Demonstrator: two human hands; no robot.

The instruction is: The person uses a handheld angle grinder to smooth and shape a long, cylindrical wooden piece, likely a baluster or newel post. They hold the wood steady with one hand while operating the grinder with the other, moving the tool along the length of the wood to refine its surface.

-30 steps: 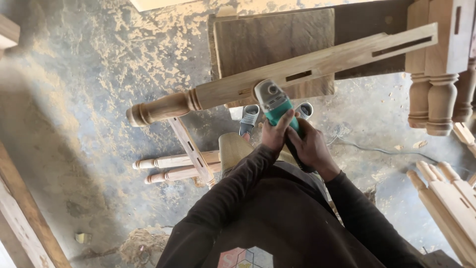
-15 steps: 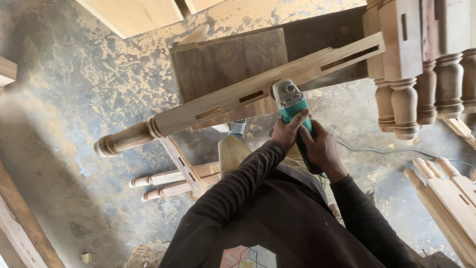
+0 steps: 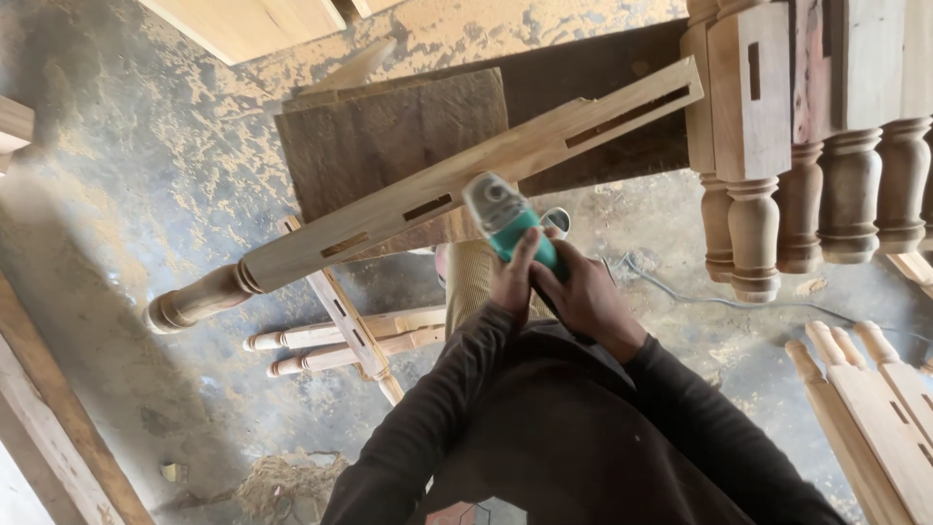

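Note:
A long wooden leg with a turned end and cut mortise slots lies slanted across a dark wooden board. A teal and grey angle grinder rests its head against the leg's near side. My left hand and my right hand both grip the grinder's body close together. Dark sleeves cover both my arms.
Several turned legs stand upright at the right. More legs lie on the dusty floor below the slanted one, and others at the lower right. A cable runs over the floor. Planks line the left edge.
The view has shifted, so the leg and grinder now sit further right and lower in frame. Both hands stay on the grinder against the leg.

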